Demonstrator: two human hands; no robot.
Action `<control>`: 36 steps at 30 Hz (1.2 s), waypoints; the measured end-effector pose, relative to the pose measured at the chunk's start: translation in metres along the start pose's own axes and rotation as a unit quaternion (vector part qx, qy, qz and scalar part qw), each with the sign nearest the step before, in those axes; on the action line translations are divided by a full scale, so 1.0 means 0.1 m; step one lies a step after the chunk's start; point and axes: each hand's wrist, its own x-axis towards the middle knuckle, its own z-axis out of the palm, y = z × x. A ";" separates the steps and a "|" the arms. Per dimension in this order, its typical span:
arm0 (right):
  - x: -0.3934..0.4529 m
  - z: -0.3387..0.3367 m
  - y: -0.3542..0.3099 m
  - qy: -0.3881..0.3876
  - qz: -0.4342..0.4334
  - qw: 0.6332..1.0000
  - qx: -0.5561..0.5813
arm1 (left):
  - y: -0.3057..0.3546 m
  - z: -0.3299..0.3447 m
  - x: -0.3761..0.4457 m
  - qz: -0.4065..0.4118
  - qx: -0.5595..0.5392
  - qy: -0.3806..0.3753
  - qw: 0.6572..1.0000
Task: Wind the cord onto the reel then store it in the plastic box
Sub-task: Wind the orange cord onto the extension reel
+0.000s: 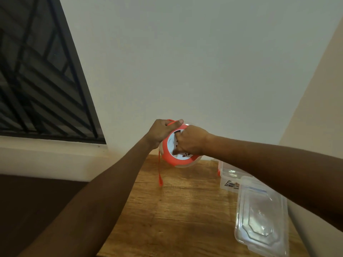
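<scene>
I hold a round reel (178, 160) with an orange rim and a white face up in front of me, above the far end of the wooden table (176, 210). My left hand (163, 131) grips its upper left edge, thumb pressing the orange cord on the rim. My right hand (191, 140) is curled on the reel's white face, covering its centre. A loose end of the orange cord (160, 175) hangs straight down from the reel's left side, its tip just above the tabletop. The clear plastic box (229, 176) stands on the table at the right, partly hidden by my right forearm.
The box's clear lid (263, 216) lies flat on the table in front of the box. A white wall rises right behind the table. A dark barred window (37, 71) fills the upper left, with a pale ledge below it.
</scene>
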 end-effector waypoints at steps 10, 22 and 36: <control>0.27 0.07 -0.14 0.128 0.464 0.688 0.543 | 0.05 0.15 -0.02 -0.021 -0.193 0.207 0.959; 0.26 -0.31 -0.22 0.164 0.424 0.534 0.713 | 0.15 0.04 -0.02 -0.023 -0.163 0.253 0.953; -0.18 -0.07 0.16 0.004 0.063 0.991 0.120 | 0.12 -0.22 -0.09 -0.008 -0.052 0.105 0.993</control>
